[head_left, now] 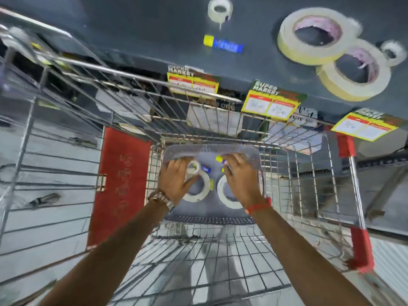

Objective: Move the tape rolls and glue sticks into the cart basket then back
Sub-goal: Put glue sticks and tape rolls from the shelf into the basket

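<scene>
Fingers of my left hand [176,180] curl round a small tape roll [193,171]; right hand [239,180] pinches a glue stick [219,159], low centre in the basket [254,155]. Probably returning them — next, lift to the shelf [132,29], upper frame.

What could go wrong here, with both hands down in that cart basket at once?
The left hand pinches a small tape roll only lightly; a loose grip could drop it. The right hand covers a glue stick, so it may fumble. Loose items could slip through the cart wires if they miss the tray.
</scene>
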